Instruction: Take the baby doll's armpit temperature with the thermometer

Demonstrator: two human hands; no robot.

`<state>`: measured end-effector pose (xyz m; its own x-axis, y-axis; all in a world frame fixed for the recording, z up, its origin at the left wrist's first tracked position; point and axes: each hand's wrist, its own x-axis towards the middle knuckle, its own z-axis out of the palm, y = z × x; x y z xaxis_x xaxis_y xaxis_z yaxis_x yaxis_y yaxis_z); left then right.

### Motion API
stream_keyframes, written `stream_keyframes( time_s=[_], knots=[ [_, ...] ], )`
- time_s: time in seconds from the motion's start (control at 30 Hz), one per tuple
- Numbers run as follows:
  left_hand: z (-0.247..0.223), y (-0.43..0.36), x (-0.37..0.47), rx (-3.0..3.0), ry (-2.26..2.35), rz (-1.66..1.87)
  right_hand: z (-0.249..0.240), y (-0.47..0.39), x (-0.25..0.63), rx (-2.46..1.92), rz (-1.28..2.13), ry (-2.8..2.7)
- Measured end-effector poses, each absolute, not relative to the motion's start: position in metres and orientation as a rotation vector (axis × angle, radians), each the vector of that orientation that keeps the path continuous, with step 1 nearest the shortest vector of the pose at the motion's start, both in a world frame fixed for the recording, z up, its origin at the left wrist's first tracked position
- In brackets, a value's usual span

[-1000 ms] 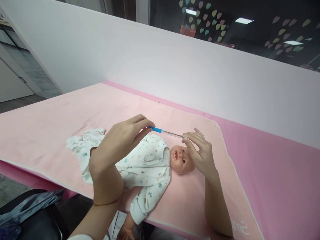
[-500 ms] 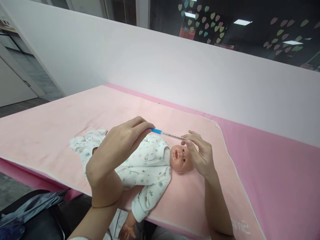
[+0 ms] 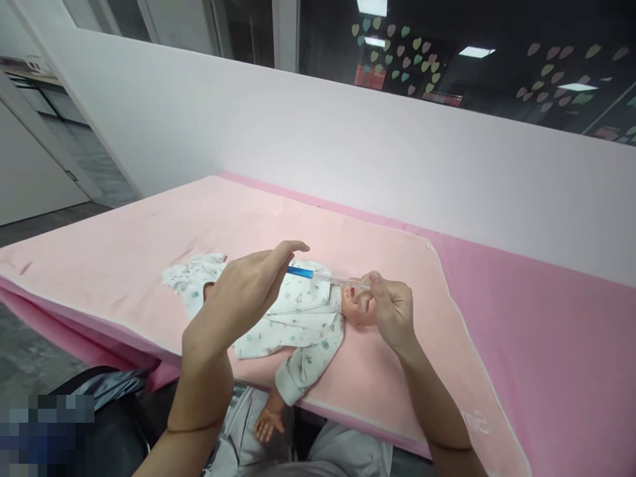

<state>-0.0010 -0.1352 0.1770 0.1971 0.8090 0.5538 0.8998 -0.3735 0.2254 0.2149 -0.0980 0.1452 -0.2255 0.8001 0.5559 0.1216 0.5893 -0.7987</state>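
Note:
A thin clear glass thermometer (image 3: 338, 281) with a blue end is held level between my two hands. My left hand (image 3: 248, 281) grips its blue end, the forefinger raised off it. At the other end, my right hand (image 3: 392, 305) pinches the clear tip between thumb and fingers. Below them a baby doll lies on its back, dressed in a white patterned outfit (image 3: 303, 324). The doll's head (image 3: 355, 311) is partly hidden behind the thermometer and my right hand.
A pale pink mat (image 3: 163, 212) lies over a darker pink cover (image 3: 546, 344). A white wall (image 3: 348, 139) stands behind, under a dark window with heart stickers. A black chair (image 3: 114, 430) is at lower left.
The thermometer has come down slightly and now crosses in front of the doll's face. My left forefinger has lifted, and my right hand has turned with its fingers curled more tightly.

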Motion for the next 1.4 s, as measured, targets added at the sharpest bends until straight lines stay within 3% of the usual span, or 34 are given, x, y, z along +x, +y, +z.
stream_keyframes(
  time_s=[0.17,0.33,0.5,0.67,0.8,1.1,1.4],
  knots=[
    [0.154,-0.146,0.013,-2.216,-1.778,-0.956,0.133,-0.122,0.214,-0.900,0.784,-1.601],
    [0.111,-0.148,0.031,-2.486,-1.855,-0.946,0.081,-0.149,0.228,-1.170,0.815,-1.433],
    [0.063,-0.121,0.043,-2.555,-1.801,-0.942,0.015,-0.180,0.253,-1.522,0.544,-1.234],
    [0.038,-0.097,0.049,-2.595,-1.696,-0.937,-0.020,-0.197,0.269,-1.778,0.112,-1.463],
    [0.034,-0.097,0.048,-2.615,-1.744,-1.009,-0.028,-0.195,0.264,-1.829,-0.081,-1.728],
    [0.026,-0.105,0.046,-2.647,-1.746,-1.020,-0.023,-0.174,0.253,-2.038,0.103,-2.055],
    [0.023,-0.104,0.049,-2.588,-1.832,-1.004,-0.019,-0.169,0.247,-2.092,0.069,-2.215]
  ],
)
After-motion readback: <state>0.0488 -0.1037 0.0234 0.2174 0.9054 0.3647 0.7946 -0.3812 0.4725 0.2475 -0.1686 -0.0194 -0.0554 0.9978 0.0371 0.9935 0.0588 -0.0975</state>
